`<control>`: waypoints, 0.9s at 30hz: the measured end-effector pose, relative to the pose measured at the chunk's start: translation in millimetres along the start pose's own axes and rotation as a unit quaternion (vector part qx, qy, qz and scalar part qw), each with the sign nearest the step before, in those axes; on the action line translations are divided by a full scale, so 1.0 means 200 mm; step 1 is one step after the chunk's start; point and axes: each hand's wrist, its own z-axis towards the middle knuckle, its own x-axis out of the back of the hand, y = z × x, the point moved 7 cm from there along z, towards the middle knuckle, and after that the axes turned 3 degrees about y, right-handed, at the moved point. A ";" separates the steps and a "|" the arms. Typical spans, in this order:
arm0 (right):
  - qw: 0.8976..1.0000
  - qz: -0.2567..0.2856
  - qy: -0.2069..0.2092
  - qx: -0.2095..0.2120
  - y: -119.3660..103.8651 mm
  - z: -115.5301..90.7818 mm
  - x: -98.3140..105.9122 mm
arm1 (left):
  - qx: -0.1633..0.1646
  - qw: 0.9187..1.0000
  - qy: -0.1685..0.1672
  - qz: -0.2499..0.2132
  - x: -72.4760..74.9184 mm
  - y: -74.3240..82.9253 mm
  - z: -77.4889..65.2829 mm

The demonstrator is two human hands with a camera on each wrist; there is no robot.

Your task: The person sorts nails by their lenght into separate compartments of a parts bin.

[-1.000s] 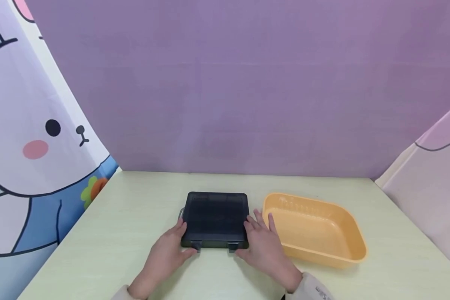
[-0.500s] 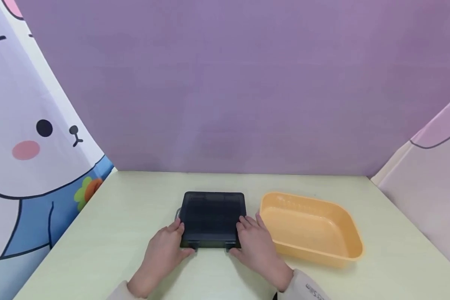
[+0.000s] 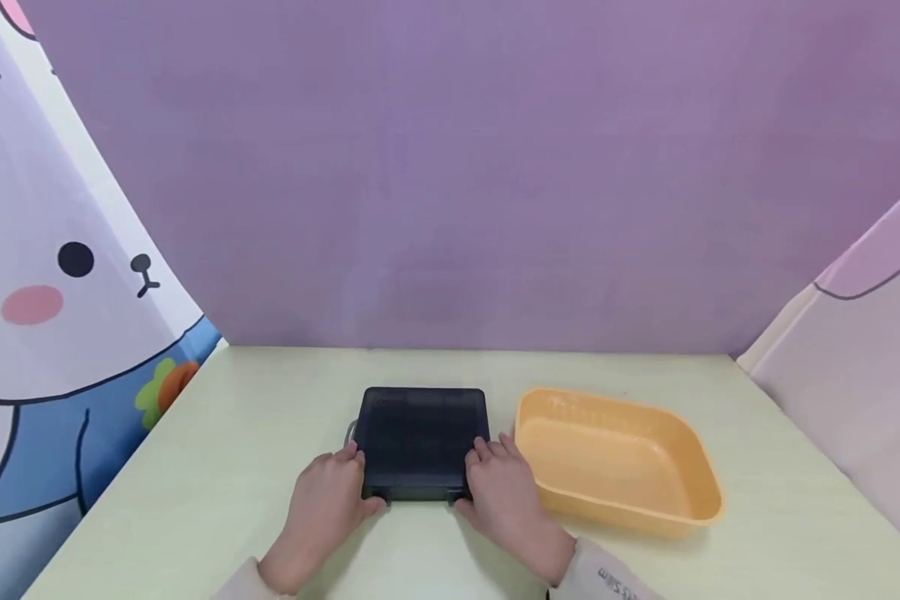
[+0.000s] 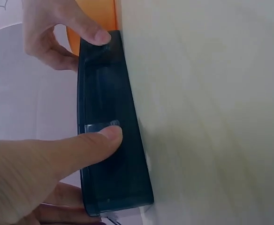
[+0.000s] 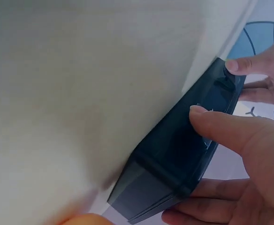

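A flat black plastic case (image 3: 422, 442) with a dark lid lies shut on the pale table, two latches on its front side. A thin wire handle (image 3: 350, 433) shows at its left. My left hand (image 3: 322, 500) grips the left front corner; in the left wrist view its thumb presses on the front by a latch (image 4: 97, 126), with the fingers behind the case. My right hand (image 3: 504, 500) holds the right front corner the same way. In the right wrist view its thumb lies on the front and its fingers reach round the lid side.
An orange-yellow plastic tray (image 3: 615, 467) with nothing in it stands just right of the right hand. Behind the table (image 3: 285, 375) hangs a purple cloth (image 3: 450, 183), and a cartoon-printed cloth (image 3: 82, 333) is at the left.
The right hand has closed in on the case, its spread fingers drawing together. Both thumbs have pushed the front latches inward, so these stick out less. The head view has shifted slightly.
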 end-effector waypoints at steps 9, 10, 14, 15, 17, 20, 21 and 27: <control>0.994 -0.064 0.056 0.071 -0.02 0.07 0.04 | -0.022 0.999 0.016 0.018 0.00 0.02 0.07; 0.993 -0.070 0.060 0.080 -0.03 0.07 0.04 | -0.031 0.999 0.019 0.027 0.00 0.03 0.07; 0.989 -0.088 0.068 0.102 -0.05 0.08 0.03 | -0.060 0.996 0.031 0.066 0.01 0.05 0.08; 0.988 -0.092 0.071 0.107 -0.06 0.07 0.02 | -0.064 0.995 0.034 0.072 0.01 0.05 0.08; 0.986 -0.099 0.073 0.111 -0.06 0.07 0.01 | -0.066 0.995 0.035 0.072 0.01 0.05 0.07; 0.985 -0.104 0.080 0.112 -0.07 0.06 0.01 | -0.065 0.995 0.034 0.065 0.00 0.05 0.06; 0.985 -0.102 0.080 0.111 -0.07 0.06 0.01 | -0.065 0.995 0.031 0.063 -0.01 0.05 0.06; 0.989 -0.074 0.077 0.106 -0.06 0.04 0.01 | -0.072 0.996 0.023 0.051 -0.03 0.06 0.04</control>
